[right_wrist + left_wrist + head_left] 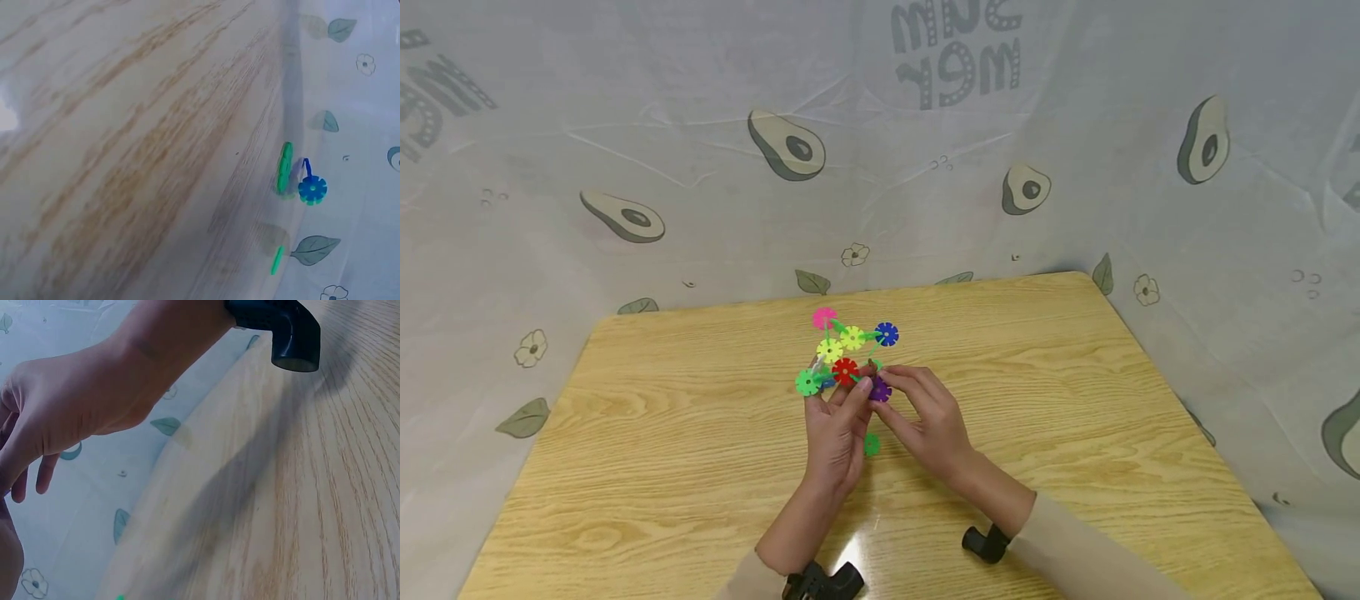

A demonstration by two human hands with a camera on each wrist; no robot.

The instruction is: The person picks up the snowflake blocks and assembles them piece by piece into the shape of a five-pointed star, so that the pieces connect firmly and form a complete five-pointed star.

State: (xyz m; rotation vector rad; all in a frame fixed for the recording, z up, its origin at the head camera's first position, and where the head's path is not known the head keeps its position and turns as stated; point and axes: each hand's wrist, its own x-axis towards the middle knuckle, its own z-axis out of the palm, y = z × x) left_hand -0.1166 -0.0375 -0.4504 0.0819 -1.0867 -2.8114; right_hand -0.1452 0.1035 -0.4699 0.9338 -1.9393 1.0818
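Note:
A joined cluster of notched plastic discs is held up over the table in the head view. It includes a pink disc (824, 318), a blue disc (887, 334), a red disc (845, 372), yellow discs and green ones. My left hand (837, 442) grips the cluster's near side, its thumb by a brown disc (872, 367) seen edge-on. From the right, my right hand (934, 421) pinches a purple disc (882, 391) close to that thumb. In the left wrist view, the left hand (81, 403) shows with its held part cut off. The right wrist view shows no hand.
Below the hands, a loose green disc (872, 445) shows near the left wrist. The wood-grain table (685, 467) meets a pale printed curtain (715, 250) at the back and sides. Black wrist-worn devices (987, 544) sit at both forearms.

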